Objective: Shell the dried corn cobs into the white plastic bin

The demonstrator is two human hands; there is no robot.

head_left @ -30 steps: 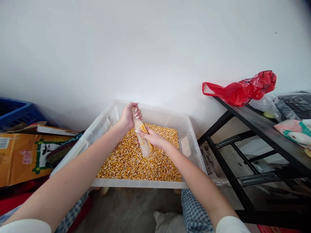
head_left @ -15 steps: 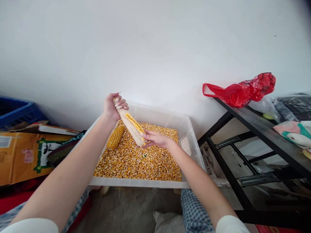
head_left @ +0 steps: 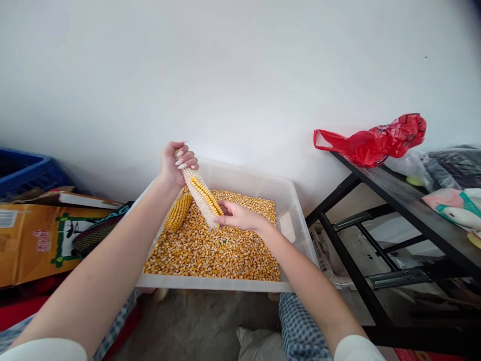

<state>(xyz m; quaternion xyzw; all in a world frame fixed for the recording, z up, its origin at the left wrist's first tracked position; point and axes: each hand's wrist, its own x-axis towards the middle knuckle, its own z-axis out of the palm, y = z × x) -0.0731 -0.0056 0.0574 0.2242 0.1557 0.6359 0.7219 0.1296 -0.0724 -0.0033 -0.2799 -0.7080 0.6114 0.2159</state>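
- Loose yellow-white corn kernels lie in a translucent plastic tub.
- Right hand: fingers pinching the lower end of a pale, mostly bare corncob above the kernels.
- A full yellow ear rests on them.
- Left hand: fingers wrapped round the corncob's top.

The left hand grips the upper end of a partly shelled corn cob, which tilts downward to the right. The right hand holds the lower end, fingers at a strip of yellow kernels. Below, loose corn kernels cover the floor of a translucent plastic bin. A full ear of corn lies on them at left. A red plastic bag rests on the black table at right.
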